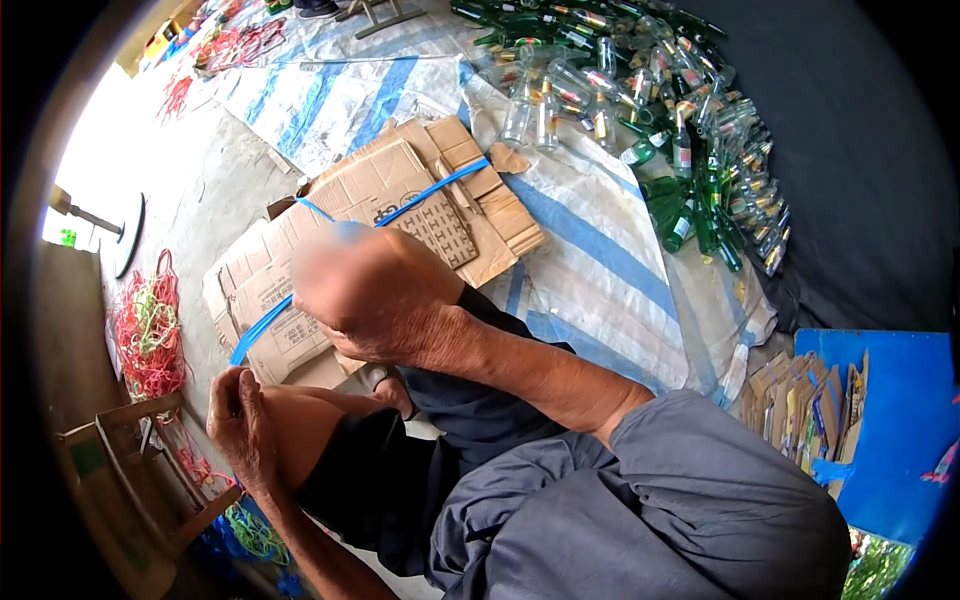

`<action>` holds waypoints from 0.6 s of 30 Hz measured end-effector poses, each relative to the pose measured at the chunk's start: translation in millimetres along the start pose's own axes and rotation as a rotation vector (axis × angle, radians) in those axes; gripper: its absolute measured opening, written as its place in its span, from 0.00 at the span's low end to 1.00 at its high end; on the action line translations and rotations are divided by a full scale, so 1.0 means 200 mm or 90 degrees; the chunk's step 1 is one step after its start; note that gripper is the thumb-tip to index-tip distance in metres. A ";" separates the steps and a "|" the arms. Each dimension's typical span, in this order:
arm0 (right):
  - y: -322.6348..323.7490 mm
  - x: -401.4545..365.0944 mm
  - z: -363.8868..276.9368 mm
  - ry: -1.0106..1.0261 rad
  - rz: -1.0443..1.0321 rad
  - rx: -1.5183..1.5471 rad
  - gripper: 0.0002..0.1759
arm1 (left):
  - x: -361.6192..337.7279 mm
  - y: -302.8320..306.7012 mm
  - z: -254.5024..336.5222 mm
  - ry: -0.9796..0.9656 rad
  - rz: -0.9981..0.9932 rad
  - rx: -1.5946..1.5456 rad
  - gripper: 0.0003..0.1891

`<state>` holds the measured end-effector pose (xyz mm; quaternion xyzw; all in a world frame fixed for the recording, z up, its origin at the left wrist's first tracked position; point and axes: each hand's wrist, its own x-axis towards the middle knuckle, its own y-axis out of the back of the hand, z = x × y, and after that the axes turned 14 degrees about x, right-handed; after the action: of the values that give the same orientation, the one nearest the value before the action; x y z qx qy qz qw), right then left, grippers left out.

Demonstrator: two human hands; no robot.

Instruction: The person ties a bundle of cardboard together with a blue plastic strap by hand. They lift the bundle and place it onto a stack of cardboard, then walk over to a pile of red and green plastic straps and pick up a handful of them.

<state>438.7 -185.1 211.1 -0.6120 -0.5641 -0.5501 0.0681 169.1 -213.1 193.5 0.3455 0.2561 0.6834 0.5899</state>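
My right hand point(345, 285) is closed near the middle of a bundle of flattened cardboard point(270, 260), beside my bare knee. Its fingers are partly blurred, and blue strap point(435, 190) meets it from several sides. A bit of blue shows at the top edge of this hand. Lower left, my left hand point(240, 420) has its fingers curled together at the end of the strap that hangs over the cardboard's lower left edge. The strap crosses the upper right part of the bundle too. The cardboard lies flat on the floor, partly on a striped sheet.
A striped blue and white sheet point(600, 240) runs behind the bundle. Many glass bottles point(685, 150) lie piled at the upper right. Red and green cord point(150, 335) and a wooden frame point(130, 410) are at the left. Cardboard pieces point(800, 400) stand beside a blue panel point(895, 430).
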 end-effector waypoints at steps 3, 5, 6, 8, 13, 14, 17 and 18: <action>-0.01 0.00 0.01 0.010 -0.002 0.016 0.08 | 0.01 0.00 -0.01 0.001 -0.002 -0.003 0.07; 0.02 0.01 0.01 0.002 -0.012 0.018 0.08 | 0.01 -0.01 -0.02 -0.004 0.001 0.000 0.07; 0.05 0.02 -0.01 -0.010 -0.020 0.015 0.08 | 0.01 0.00 -0.02 0.002 -0.009 0.000 0.06; 0.06 0.02 -0.02 -0.035 -0.065 0.019 0.07 | 0.01 0.00 -0.02 -0.016 0.004 0.004 0.05; 0.02 -0.01 0.01 -0.087 -0.136 0.047 0.10 | 0.01 0.02 0.04 -0.015 0.013 0.014 0.05; 0.03 -0.01 0.01 -0.089 -0.130 0.079 0.11 | 0.01 0.02 0.05 -0.010 0.018 0.019 0.05; -0.03 -0.02 0.04 -0.073 -0.053 0.148 0.08 | 0.01 0.02 0.01 -0.018 0.026 0.027 0.04; -0.02 -0.01 0.04 -0.088 -0.051 0.184 0.08 | 0.02 0.02 0.02 -0.035 0.035 0.037 0.04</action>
<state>441.7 -179.2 204.2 -0.6093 -0.6646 -0.4221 0.0940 168.8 -210.8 198.8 0.3878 0.2500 0.6822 0.5672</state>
